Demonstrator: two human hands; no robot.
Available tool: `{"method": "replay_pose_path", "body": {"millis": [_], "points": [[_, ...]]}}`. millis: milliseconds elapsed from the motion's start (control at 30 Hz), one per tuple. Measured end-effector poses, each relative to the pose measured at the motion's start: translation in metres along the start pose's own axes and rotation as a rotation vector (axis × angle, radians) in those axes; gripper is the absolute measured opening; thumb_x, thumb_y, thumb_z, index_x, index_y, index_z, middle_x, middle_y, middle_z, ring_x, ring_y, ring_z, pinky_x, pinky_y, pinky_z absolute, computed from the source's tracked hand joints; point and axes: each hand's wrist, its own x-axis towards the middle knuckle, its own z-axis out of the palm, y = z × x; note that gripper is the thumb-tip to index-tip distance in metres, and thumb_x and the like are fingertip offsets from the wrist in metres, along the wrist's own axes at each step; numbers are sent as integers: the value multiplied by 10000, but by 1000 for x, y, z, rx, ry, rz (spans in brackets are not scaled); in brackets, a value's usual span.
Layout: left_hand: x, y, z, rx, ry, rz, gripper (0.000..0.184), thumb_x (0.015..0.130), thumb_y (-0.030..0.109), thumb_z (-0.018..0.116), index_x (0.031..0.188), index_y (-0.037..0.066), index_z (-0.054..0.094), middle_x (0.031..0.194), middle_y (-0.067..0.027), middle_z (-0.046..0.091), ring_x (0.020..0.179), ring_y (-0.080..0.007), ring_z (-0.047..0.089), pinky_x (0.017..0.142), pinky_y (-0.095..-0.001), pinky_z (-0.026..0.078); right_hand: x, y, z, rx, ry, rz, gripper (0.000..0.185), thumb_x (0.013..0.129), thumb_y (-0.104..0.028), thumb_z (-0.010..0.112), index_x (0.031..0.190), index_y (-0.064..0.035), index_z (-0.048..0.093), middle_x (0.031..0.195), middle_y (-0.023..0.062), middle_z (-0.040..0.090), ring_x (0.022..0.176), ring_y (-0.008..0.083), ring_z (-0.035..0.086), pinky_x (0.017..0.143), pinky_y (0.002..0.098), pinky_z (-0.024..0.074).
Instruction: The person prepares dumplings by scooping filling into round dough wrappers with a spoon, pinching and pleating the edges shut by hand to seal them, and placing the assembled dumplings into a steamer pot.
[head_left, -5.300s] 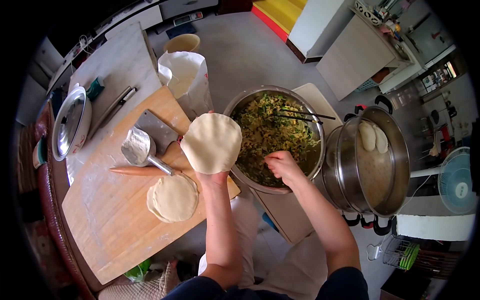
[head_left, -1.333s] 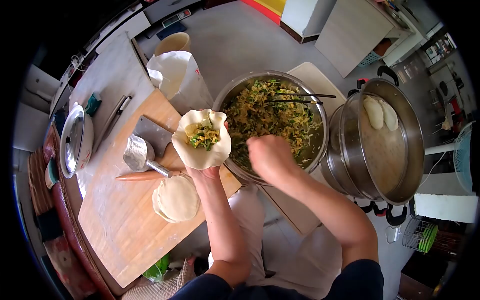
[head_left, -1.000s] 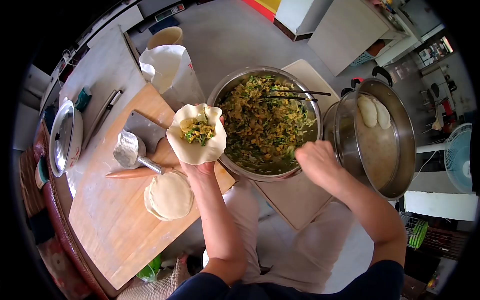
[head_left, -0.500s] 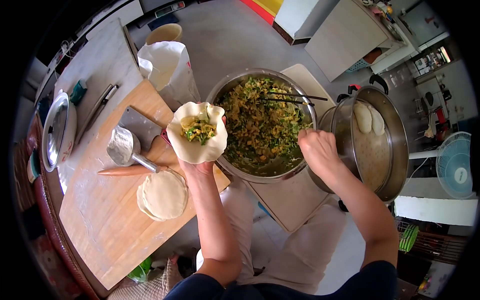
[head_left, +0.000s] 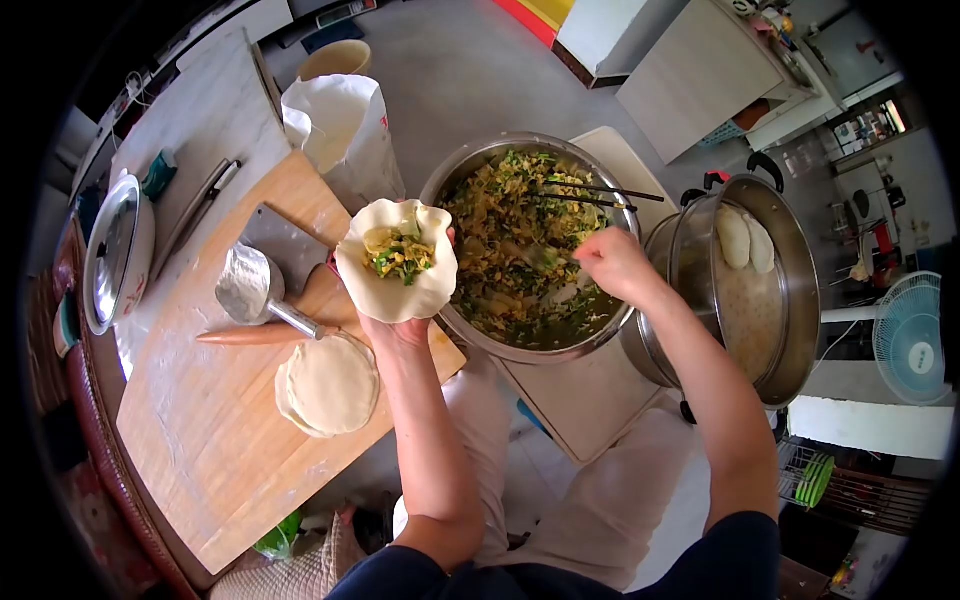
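While the left hand (head_left: 402,332) cups the wrapper (head_left: 400,296) from below, palm up, a mound of filling (head_left: 402,256) sits mid-wrapper, inside the ruffled edge. Wrapper's held up between the board (head_left: 205,440) and the bowl (head_left: 540,355). Left fingers: tips show at the wrapper's right edge, rest hidden, can't tell if spread. Right hand (head_left: 618,262) is over the bowl's right rim, fingers curled together; blur in front of them, can't tell if they pinch anything. Hands well apart, most of the bowl's mouth between them. Chopsticks (head_left: 600,190) cross the far right rim, ends sticking out just beyond the right hand. Steamer (head_left: 690,300) is just beside the bowl, so tight on that side. On the board: dough stack (head_left: 328,388) near the near edge, pin (head_left: 245,337), scoop (head_left: 243,280) and cleaver (head_left: 285,245) farther back. Floured wood runs left from the stack to the edge, good room there.
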Motion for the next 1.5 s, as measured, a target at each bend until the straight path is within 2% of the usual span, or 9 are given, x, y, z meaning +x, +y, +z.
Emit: {"method": "replay_pose_path", "body": {"millis": [167,300,367,467,533,667,867,1300,1500], "points": [[-2,-2,13,-24,104,-30,227,857,174,445,665,87,359,719,-79,421,736,-253,417,648,-346,447,-25,-11,2,-183,-329,172,193,813,-67,601,944,0,727,1014,221,704,930,347,703,830,416,545],[-2,-4,19,94,82,7,224,854,158,446,666,90,347,714,-75,411,744,-241,407,641,-343,438,-12,-24,43,806,-329,284,179,845,-22,624,980,81,682,725,137,638,517,175,556,466,342,439],[-6,-1,28,988,15,123,216,857,147,443,676,89,342,721,-69,409,747,-234,399,636,-341,429,-1,-24,52,1183,-233,377,187,876,11,577,1027,105,635,641,35,517,469,85,391,417,243,314],[-2,-4,4,407,-22,49,203,862,134,438,693,87,336,730,-62,403,748,-225,389,628,-348,419,2,-7,37,1451,-122,391,238,892,31,531,1110,91,604,632,0,479,482,60,381,427,222,308],[-1,-5,0,11,1,-7,196,843,89,482,715,76,333,730,-47,387,733,-211,386,633,-316,400,-9,5,28,1159,-19,348,216,880,6,556,1060,68,658,648,38,540,496,118,455,447,268,374],[-3,-9,13,306,49,24,247,790,-22,564,749,55,333,733,-28,374,715,-191,400,649,-245,378,-32,29,39,76,377,-68,179,839,-57,606,960,-17,733,785,175,695,688,337,673,630,434,532],[-6,-12,25,288,112,11,204,822,-1,537,764,60,351,762,-38,414,742,-179,443,682,-253,410,-40,1,27,-56,358,185,184,845,-87,592,941,-41,742,900,199,704,854,383,682,795,458,545],[-7,-19,29,341,111,-64,115,822,-25,552,839,49,467,834,-55,546,774,-190,556,676,-282,492,7,-4,91,1266,231,242,234,951,-69,540,1103,61,661,669,10,525,570,74,446,455,252,356],[-6,-25,47,420,181,-68,196,734,-94,599,781,42,465,739,-12,480,710,-149,481,638,-249,439,2,0,87,1305,278,94,227,976,-77,540,1132,54,641,669,-15,480,574,65,416,492,260,361]]}}
